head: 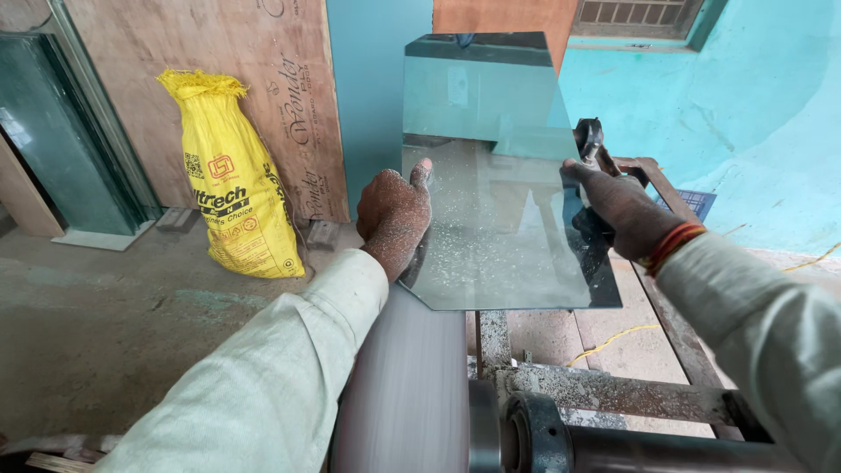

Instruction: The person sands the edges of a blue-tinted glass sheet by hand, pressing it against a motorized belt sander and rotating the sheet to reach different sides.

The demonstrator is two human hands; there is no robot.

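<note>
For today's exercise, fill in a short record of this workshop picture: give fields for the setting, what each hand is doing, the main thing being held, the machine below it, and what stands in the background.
Setting: workshop with turquoise walls and a concrete floor
Left hand: grips the left edge of the glass pane, dusted with white specks
Right hand: holds the pane's right edge
Glass pane: rectangular, clear, tilted, speckled with grit
Machine: grey roller below the pane, on a rusty metal frame
Background: yellow sack against plywood sheets
</note>
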